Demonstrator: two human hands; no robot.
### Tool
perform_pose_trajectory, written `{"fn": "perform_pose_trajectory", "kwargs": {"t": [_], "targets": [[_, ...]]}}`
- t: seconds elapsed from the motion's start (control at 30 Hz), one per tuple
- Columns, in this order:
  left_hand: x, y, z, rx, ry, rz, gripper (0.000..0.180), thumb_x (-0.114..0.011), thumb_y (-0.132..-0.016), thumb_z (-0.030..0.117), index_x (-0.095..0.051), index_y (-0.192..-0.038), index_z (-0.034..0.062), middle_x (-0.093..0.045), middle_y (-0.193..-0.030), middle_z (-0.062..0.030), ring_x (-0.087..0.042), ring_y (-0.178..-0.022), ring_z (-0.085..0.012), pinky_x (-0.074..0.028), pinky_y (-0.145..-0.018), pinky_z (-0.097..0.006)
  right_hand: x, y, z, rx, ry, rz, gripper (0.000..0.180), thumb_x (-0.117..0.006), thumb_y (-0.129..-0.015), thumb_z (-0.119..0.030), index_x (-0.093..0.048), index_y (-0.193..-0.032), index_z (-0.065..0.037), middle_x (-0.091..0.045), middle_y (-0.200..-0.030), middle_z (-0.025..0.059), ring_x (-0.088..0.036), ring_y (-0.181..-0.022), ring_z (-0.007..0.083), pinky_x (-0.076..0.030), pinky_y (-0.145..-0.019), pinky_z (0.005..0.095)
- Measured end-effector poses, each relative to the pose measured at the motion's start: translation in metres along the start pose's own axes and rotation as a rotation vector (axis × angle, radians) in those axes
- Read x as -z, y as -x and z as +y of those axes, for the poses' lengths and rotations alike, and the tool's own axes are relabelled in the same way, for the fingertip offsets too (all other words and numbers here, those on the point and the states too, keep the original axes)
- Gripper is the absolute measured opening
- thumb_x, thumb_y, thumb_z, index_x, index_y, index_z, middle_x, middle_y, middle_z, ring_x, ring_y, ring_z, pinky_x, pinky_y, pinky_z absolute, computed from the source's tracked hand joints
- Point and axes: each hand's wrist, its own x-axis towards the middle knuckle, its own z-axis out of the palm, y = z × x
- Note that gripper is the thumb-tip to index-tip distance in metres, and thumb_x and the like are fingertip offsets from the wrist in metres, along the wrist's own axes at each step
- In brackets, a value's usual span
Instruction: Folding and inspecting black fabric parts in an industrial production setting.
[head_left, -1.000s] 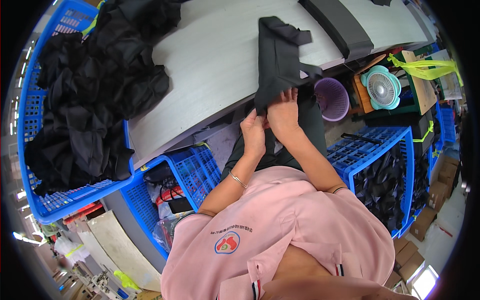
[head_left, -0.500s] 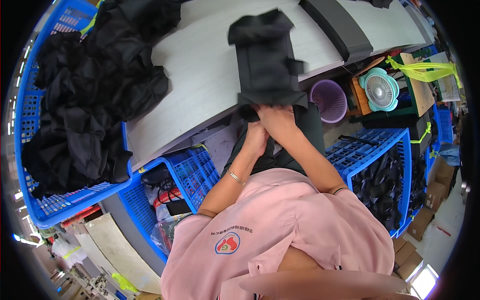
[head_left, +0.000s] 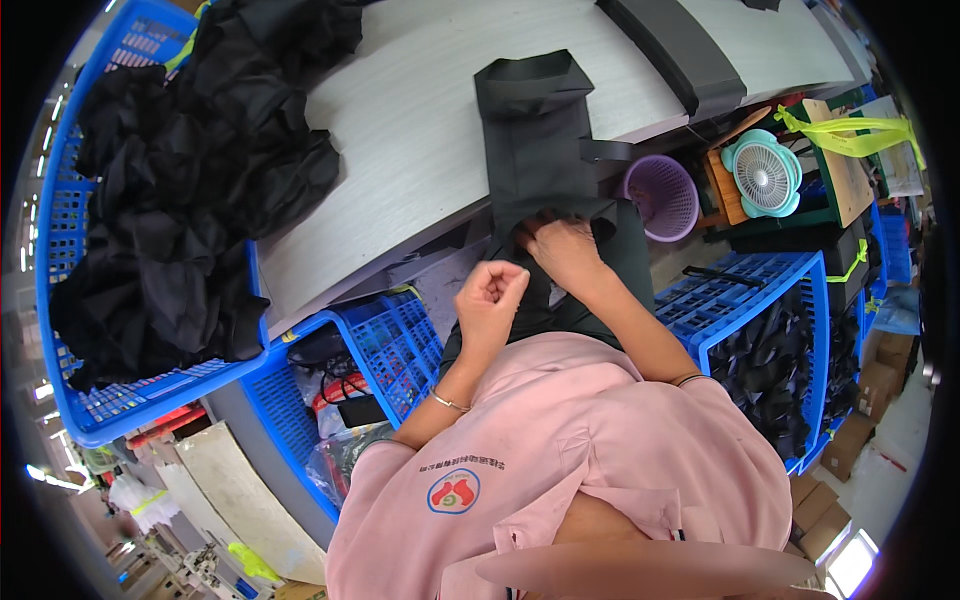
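- The left hand (head_left: 488, 305) is held up off the cloth, just in front of the lap, its fingers curled in and the thumb close against them; I can't make out whether something small is pinched there.
- The right hand (head_left: 567, 250) bends down onto the near end of the black cloth piece (head_left: 540, 150); its fingertips are lost in the dark folds, so I can't tell how tightly they pinch.
- That cloth lies lengthwise on the pale counter (head_left: 410, 120), its near end over the edge toward the lap, its far end folded across. A short black strap (head_left: 606, 150) sticks out from its right side.
- The person wears a pink shirt (head_left: 580, 430), with a bracelet (head_left: 450, 403) on the left wrist.
- Just right of the knees there's a purple basket (head_left: 660, 198), and beyond it a turquoise fan (head_left: 765, 175).
- A dark flat band (head_left: 680, 55) runs over the counter, right of the cloth.
- Over on the left, a heap of black fabric (head_left: 190, 180) fills a big blue crate (head_left: 62, 190) and spills onto the counter.
- By the right elbow, another blue crate (head_left: 735, 290) contains more black pieces (head_left: 765, 365).
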Motion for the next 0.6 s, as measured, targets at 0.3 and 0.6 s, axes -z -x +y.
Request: {"fn": "perform_pose_trajectory", "kwargs": {"t": [0.3,0.6], "targets": [[0.000,-0.051,0.020,0.257,0.353,-0.124,0.047,-0.056,-0.102,0.031,-0.050,-0.139,0.0027,-0.060,-0.129,-0.0041,-0.056,-0.113,-0.0124,-0.044,-0.098,-0.029,0.004,0.080,-0.017,0.483,-0.057,0.188,0.021,-0.066,-0.088,-0.023,-0.072,-0.098,-0.006,-0.069,-0.094,0.0114,-0.068,-0.083,0.0318,-0.055,-0.075,0.0402],[-0.015,-0.030,0.018,0.235,0.346,-0.348,0.041,-0.057,-0.102,0.026,-0.054,-0.135,0.0022,-0.061,-0.129,-0.0042,-0.057,-0.116,-0.0132,-0.045,-0.101,-0.029,0.072,0.072,0.055,-0.025,-0.747,0.639,0.022,-0.066,-0.091,-0.018,-0.069,-0.099,0.002,-0.072,-0.097,0.0112,-0.069,-0.088,0.0216,-0.053,-0.076,0.0298]]}}
